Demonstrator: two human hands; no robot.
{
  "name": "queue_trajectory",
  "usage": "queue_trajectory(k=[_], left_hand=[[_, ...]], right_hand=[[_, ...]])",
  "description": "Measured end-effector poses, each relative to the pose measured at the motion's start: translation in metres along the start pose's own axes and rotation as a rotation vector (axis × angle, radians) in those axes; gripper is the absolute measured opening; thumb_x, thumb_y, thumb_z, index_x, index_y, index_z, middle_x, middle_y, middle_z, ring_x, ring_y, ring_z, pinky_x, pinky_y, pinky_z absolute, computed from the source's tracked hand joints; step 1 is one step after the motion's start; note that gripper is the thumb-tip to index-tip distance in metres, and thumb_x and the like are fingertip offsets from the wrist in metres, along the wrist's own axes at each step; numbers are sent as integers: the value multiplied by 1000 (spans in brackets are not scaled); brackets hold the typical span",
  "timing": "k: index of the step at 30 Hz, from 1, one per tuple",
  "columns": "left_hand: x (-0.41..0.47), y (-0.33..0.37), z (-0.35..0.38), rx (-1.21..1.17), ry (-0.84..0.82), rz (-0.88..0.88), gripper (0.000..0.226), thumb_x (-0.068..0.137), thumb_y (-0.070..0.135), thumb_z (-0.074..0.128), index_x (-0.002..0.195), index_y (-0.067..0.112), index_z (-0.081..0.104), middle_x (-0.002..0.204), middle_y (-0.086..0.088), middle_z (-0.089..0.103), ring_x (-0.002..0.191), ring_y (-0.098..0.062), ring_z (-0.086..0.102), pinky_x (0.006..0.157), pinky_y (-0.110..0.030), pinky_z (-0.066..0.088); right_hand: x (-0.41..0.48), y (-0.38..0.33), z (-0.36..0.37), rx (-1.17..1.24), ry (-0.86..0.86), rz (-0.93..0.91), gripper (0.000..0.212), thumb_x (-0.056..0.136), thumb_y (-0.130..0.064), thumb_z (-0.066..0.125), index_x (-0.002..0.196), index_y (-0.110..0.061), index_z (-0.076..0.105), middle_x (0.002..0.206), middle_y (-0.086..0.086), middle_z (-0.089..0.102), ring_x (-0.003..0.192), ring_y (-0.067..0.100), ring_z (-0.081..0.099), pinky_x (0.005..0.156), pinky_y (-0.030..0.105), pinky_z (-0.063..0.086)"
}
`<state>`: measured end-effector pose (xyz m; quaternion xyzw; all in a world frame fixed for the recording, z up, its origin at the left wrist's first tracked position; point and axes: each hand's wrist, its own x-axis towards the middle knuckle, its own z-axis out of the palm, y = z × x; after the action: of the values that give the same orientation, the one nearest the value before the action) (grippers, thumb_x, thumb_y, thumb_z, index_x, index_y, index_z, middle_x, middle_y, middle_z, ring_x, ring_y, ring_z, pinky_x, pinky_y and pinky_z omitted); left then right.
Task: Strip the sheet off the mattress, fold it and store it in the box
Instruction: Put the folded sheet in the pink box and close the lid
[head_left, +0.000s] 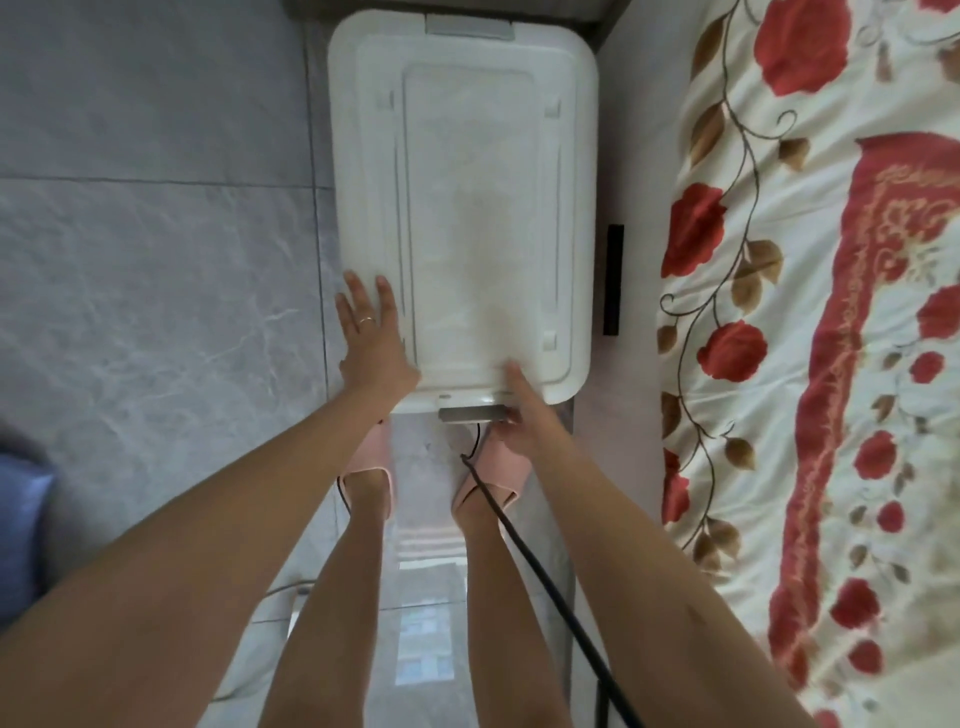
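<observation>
The box (584, 374) stands on the floor (156, 234), lid (467, 208) on, beside the bed (631, 130) — the sheet (831, 322) (red roses) covers it. Left hand (371, 338) lies flat on the lid; right hand (522, 415) grips 1 latch (470, 414) — the near one.

head camera looks steeply down, close over box (462, 208) and floor (156, 234).

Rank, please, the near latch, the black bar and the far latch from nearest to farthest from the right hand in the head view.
1. near latch, at the fingers of the right hand.
2. black bar, right of the box.
3. far latch, box's far end.
</observation>
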<state>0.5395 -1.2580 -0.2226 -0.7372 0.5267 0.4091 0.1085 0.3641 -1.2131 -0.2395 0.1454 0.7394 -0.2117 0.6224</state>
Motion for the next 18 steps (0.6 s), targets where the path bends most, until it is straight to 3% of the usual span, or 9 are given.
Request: queue_trajectory(k=[2, 4, 6, 9, 12, 18], left_hand=[[2, -4, -2, 30, 21, 27, 111, 83, 7, 67, 147, 22, -22, 150, -9, -36, 141, -31, -25, 98, -39, 42], [0, -6, -3, 61, 24, 36, 112, 82, 5, 68, 147, 23, -21, 150, -9, -35, 142, -30, -23, 93, -34, 44], [-2, -5, -2, 82, 30, 33, 114, 80, 5, 70, 147, 24, -21, 151, -8, -35, 142, -30, -22, 88, -32, 46], [-3, -2, -4, 106, 11, 12, 123, 75, 19, 78, 147, 22, -22, 150, -9, -35, 142, -31, -23, 93, -36, 46], [-5, 0, -9, 138, -15, -2, 135, 67, 35, 83, 146, 19, -24, 150, -11, -36, 141, -33, -23, 101, -40, 41], [-9, 1, -8, 148, -16, -1, 138, 63, 40, 84, 146, 20, -24, 150, -10, -36, 142, -31, -22, 100, -53, 42]], right_hand=[[22, 13, 1, 105, -46, 40, 97, 39, -39, 96, 124, -15, 55, 124, 6, 62, 109, 26, 60, 92, 46, 52], [40, 20, -3, 272, -13, 83, 108, 30, -31, 100, 126, -14, 52, 120, 8, 63, 107, 31, 61, 79, 54, 55], [4, 7, 6, 290, 21, 129, 86, 50, -25, 96, 123, -10, 52, 112, 11, 63, 102, 30, 60, 70, 49, 58], [-31, -9, 16, 275, -6, 178, 42, 80, -19, 76, 112, -6, 52, 121, 11, 56, 120, 31, 51, 100, 48, 44], [-46, -14, 20, 260, -80, 149, 40, 92, -18, 62, 128, -4, 49, 135, 12, 53, 119, 27, 54, 101, 39, 46], [-36, -10, 32, 293, 68, 180, 42, 90, -7, 61, 130, -1, 50, 135, 13, 54, 127, 31, 48, 102, 46, 41]])
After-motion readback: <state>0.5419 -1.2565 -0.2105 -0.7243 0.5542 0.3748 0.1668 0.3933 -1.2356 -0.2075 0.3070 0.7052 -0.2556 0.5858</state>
